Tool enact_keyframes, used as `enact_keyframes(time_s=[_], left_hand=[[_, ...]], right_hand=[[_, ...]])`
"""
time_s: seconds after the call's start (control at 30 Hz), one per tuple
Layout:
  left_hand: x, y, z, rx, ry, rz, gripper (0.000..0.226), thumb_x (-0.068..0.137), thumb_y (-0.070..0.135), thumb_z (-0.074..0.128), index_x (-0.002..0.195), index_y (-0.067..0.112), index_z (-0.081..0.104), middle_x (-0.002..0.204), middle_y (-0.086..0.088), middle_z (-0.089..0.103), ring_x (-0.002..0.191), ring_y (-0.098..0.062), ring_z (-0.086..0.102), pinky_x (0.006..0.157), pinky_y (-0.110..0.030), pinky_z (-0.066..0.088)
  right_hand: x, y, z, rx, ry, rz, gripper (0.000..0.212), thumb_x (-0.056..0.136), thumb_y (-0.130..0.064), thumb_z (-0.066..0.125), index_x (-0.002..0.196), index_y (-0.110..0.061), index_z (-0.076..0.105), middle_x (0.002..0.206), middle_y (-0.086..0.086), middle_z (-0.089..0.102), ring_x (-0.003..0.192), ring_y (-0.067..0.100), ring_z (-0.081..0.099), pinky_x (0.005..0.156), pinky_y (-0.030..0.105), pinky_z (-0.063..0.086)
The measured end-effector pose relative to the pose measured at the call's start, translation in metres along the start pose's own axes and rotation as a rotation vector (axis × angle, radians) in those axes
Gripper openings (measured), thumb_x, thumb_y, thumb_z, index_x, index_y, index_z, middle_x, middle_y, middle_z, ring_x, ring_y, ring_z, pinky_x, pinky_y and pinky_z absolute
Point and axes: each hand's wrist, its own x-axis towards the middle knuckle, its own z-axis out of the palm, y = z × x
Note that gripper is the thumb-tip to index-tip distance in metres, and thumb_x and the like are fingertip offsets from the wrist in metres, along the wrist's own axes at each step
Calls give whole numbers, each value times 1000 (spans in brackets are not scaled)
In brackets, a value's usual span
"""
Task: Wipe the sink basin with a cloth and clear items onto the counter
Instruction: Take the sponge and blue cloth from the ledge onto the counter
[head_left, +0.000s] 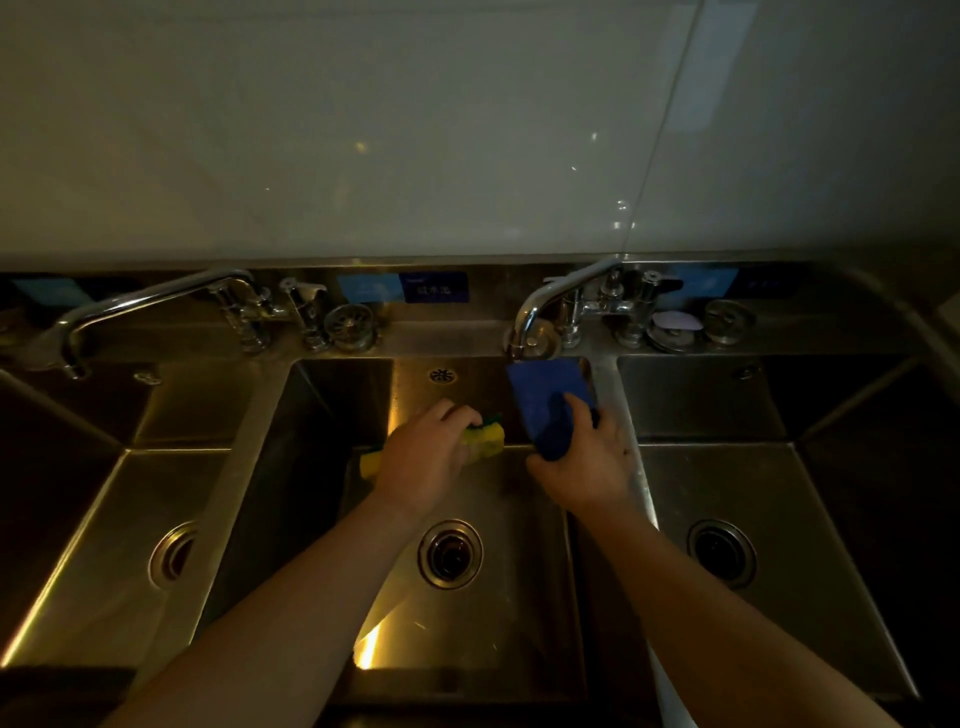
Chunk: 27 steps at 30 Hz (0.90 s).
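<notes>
Blue cloth, lower end bunched, at back-right of mid steel basin, yellow/green sponge just left.

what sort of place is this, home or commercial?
Likely a commercial kitchen wash station: a three-basin stainless steel sink, long chrome swivel faucets on its back ledge, and blue labels on the steel splashback.

Inside the middle basin, left hand around a sponge; just right of it, right hand gripping a cloth below the faucet. Behind, on the ledge, a strainer.
</notes>
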Motion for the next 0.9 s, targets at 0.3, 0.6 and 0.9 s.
enact_keyframes(time_s=[0.3,0.6,0.9], left_hand=[[-61,-70,-55,57,2,-32,37,87,12,57,122,26,56,123,2,53,112,-20,47,92,-38,42],[-156,-174,-117,146,46,-48,42,83,11,54,120,29,56,121,4,55,110,-22,48,88,-36,40],[-234,-283,-165,233,107,-111,40,86,18,59,121,34,54,124,8,54,116,-20,48,93,-36,37]], right_hand=[[-50,-79,38,17,-47,-134,90,69,-47,70,143,-34,21,149,7,20,136,30,19,109,52,22],[-131,-184,112,125,-100,-217,89,55,-56,59,137,-43,25,143,-1,23,133,24,18,107,54,23],[-183,-290,192,102,-184,-364,84,68,-46,67,140,-40,24,145,-1,23,132,22,18,107,51,22]])
